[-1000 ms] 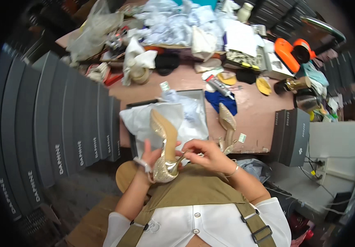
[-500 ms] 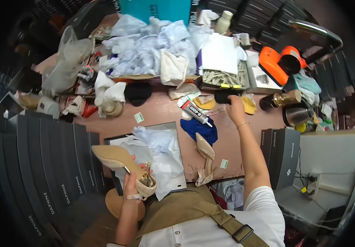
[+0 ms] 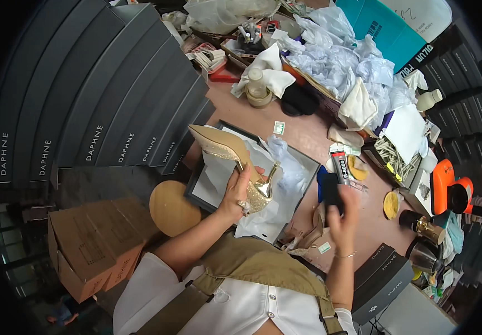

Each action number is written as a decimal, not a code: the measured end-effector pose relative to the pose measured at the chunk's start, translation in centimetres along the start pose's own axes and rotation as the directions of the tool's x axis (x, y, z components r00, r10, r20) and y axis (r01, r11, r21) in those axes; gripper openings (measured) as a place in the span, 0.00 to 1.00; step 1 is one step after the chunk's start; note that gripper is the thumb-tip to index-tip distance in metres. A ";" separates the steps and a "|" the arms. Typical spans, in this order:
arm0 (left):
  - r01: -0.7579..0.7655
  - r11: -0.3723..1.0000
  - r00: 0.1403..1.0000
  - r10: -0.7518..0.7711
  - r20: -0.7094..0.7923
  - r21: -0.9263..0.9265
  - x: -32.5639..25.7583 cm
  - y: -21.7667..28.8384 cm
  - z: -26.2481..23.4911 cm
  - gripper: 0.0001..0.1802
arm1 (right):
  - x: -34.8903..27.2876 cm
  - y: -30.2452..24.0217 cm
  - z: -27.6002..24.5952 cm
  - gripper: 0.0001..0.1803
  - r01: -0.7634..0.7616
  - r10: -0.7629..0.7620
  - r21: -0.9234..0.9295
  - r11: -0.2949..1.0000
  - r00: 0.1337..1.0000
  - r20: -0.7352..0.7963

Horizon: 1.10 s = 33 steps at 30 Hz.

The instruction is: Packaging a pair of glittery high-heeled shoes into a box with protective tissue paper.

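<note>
My left hand (image 3: pixel 238 192) grips a gold glitter high-heeled shoe (image 3: pixel 223 149) by its heel end, sole turned up, above an open shoe box (image 3: pixel 214 180) lined with white tissue paper (image 3: pixel 285 184). My right hand (image 3: pixel 343 216), blurred, is raised over the brown table (image 3: pixel 302 131) with a small black object (image 3: pixel 330 194) in its fingers. Just beyond it a glue tube (image 3: pixel 340 166) lies by a blue cloth (image 3: pixel 321 177). The second gold shoe (image 3: pixel 309 235) rests on the table below my right hand.
Stacks of dark shoe boxes (image 3: pixel 84 111) wall in the left. A cardboard box (image 3: pixel 93 245) and round wooden stool (image 3: pixel 171 207) sit lower left. Crumpled tissue (image 3: pixel 344 64), an orange tool (image 3: pixel 446 184), metal flasks (image 3: pixel 424 228) and a black box (image 3: pixel 383 279) crowd the right.
My right hand left the shoe, reached to the far table and has come back near me with a black object. My left hand keeps the shoe, now turned sole up.
</note>
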<state>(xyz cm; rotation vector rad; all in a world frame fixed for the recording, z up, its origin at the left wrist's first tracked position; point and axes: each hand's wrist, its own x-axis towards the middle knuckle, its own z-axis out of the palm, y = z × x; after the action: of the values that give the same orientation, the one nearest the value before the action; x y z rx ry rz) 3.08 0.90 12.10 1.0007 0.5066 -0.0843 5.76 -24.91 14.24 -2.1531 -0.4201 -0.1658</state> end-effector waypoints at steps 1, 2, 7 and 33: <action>0.012 1.000 1.000 -0.012 0.021 0.019 -0.3 0.0 -0.1 0.25 | 1.0 -4.0 1.6 0.27 0.115 -0.123 0.059 0.992 0.980 0.158; 0.023 0.999 0.999 -0.024 0.048 0.040 -0.7 0.2 -0.1 0.24 | 1.5 -6.6 4.1 0.27 0.242 -0.240 0.021 0.970 0.940 0.242; 0.072 0.995 0.991 -0.080 0.104 0.075 -2.3 0.0 -3.8 0.27 | -2.8 -6.8 7.8 0.27 0.395 -0.356 -0.044 0.918 0.868 0.346; -0.481 0.312 0.857 0.364 0.365 0.819 1.8 6.0 -6.4 0.14 | -7.4 6.9 -4.5 0.21 -0.668 0.689 0.175 0.724 0.685 -0.238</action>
<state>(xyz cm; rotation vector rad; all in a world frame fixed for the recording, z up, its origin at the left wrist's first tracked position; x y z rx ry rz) 4.07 9.73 13.19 2.1878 0.0041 0.0900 1.47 -33.98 9.51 -2.0246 0.5557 -0.0331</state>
